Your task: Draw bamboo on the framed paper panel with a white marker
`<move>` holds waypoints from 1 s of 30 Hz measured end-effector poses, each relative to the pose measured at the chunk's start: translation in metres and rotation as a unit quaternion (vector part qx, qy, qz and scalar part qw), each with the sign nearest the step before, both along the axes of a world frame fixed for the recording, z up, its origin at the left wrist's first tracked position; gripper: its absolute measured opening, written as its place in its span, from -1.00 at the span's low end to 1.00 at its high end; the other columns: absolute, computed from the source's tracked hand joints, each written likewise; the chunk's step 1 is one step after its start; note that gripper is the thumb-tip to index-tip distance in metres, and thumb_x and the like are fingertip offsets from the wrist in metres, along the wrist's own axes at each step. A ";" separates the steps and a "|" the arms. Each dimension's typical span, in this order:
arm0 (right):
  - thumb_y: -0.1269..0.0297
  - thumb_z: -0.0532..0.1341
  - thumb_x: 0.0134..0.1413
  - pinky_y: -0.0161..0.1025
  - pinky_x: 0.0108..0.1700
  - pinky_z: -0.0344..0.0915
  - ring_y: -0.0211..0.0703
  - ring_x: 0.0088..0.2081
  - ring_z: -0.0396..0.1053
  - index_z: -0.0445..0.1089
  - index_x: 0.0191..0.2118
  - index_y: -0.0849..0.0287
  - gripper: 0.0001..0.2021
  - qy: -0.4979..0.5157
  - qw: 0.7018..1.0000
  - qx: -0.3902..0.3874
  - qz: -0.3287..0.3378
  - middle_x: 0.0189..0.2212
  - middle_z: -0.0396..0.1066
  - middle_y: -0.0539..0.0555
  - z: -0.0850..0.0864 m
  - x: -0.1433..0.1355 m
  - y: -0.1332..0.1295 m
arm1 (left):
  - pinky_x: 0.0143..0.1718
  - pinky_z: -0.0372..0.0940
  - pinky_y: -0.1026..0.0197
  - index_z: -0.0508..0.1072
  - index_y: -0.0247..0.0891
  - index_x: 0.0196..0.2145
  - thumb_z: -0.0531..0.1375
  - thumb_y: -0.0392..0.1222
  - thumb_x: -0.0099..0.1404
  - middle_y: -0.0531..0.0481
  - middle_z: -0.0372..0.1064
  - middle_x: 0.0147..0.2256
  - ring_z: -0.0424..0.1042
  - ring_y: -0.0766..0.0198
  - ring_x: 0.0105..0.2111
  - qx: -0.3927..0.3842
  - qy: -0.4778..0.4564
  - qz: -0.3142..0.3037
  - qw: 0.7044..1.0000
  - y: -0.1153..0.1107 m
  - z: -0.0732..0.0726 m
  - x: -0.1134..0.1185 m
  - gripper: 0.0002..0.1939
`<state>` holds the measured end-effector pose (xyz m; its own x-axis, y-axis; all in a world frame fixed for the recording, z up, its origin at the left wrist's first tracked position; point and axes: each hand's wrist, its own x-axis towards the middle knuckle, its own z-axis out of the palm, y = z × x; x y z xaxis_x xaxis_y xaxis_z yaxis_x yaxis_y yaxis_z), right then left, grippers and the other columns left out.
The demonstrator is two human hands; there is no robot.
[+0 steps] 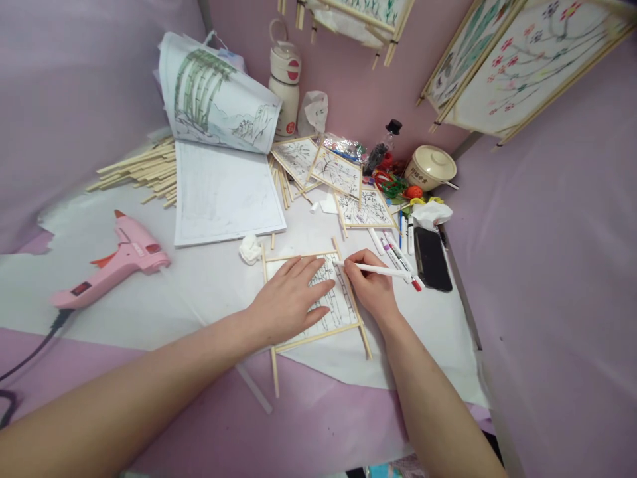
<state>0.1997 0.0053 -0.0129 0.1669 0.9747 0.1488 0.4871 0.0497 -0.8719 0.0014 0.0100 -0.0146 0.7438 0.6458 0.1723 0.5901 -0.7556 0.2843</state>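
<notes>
A small white sheet with black-line bamboo stalks, a bamboo drawing (pixel 342 297), lies in a frame of thin wooden sticks (pixel 318 335) on the table. My left hand (pixel 293 295) rests flat on the sheet with fingers spread, covering its left and middle part. In my right hand (pixel 372 285) a white marker pen (pixel 381 269) is gripped, its tip at the drawing's upper right edge and its body slanting right. A crumpled tissue (pixel 250 249) sits just beyond the frame's upper left corner.
At left lies a pink glue gun (pixel 119 259) with its cord. Behind are an open picture book (pixel 226 192), wooden sticks (pixel 142 169), a white bottle (pixel 284 86) and small framed drawings (pixel 365 207). To the right are markers (pixel 393 251), a phone (pixel 432 259) and a lidded bowl (pixel 430 166).
</notes>
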 end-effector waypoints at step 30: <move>0.26 0.19 0.08 -0.30 -0.37 0.22 -0.26 -0.46 0.29 0.36 -0.45 0.14 -0.87 -0.001 1.000 -0.005 0.003 -0.54 0.37 -0.08 0.000 0.001 -0.001 | 0.29 -0.06 -0.19 0.38 -0.17 0.11 0.17 -0.01 0.33 -0.27 0.08 0.28 0.04 -0.11 0.29 -0.006 0.000 0.002 1.000 0.000 -0.001 0.000 -0.57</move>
